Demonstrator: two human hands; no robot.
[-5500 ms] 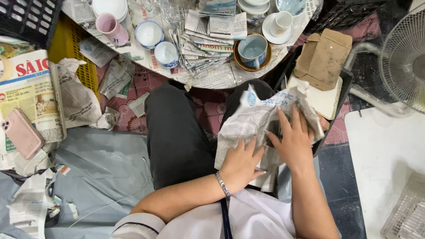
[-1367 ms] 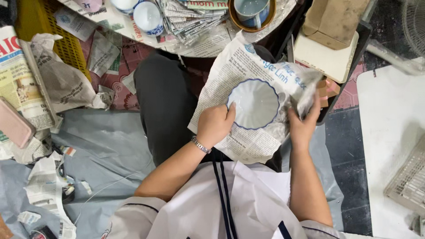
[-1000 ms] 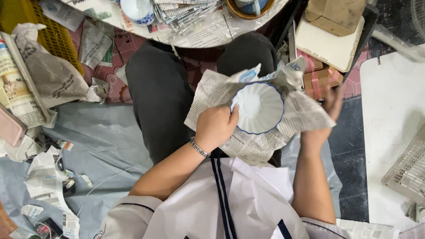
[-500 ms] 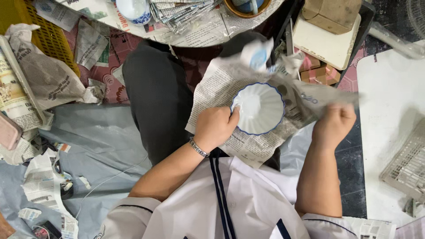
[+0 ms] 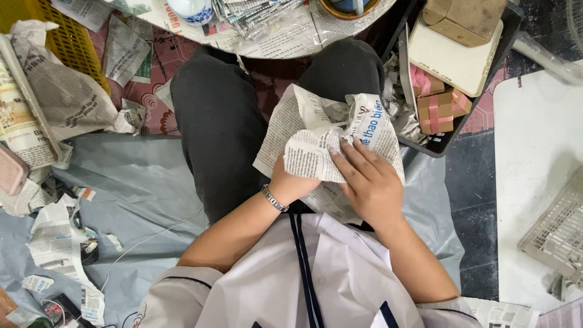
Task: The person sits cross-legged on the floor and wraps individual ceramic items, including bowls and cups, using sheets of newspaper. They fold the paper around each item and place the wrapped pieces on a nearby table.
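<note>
On my lap lies a sheet of newspaper (image 5: 316, 130) folded over a bowl, which is now hidden inside it. My left hand (image 5: 290, 182) grips the bundle from below at its near left side; a metal bracelet sits on that wrist. My right hand (image 5: 367, 179) lies flat on top of the paper, fingers spread, pressing the folded flap down. My dark trousers (image 5: 218, 121) show on either side of the bundle.
A round table (image 5: 273, 42) covered in newspaper stands ahead, bearing a blue-and-white cup (image 5: 189, 9) and a stack of papers. A black tray (image 5: 452, 61) with cardboard boxes is at the right. Crumpled newspaper (image 5: 57, 91) and a yellow crate (image 5: 61, 36) lie left. A white basket (image 5: 555, 228) sits far right.
The white bowl with a blue rim lay uncovered on the paper. My right hand pulled the right side of the sheet over it, and the bowl is now covered.
</note>
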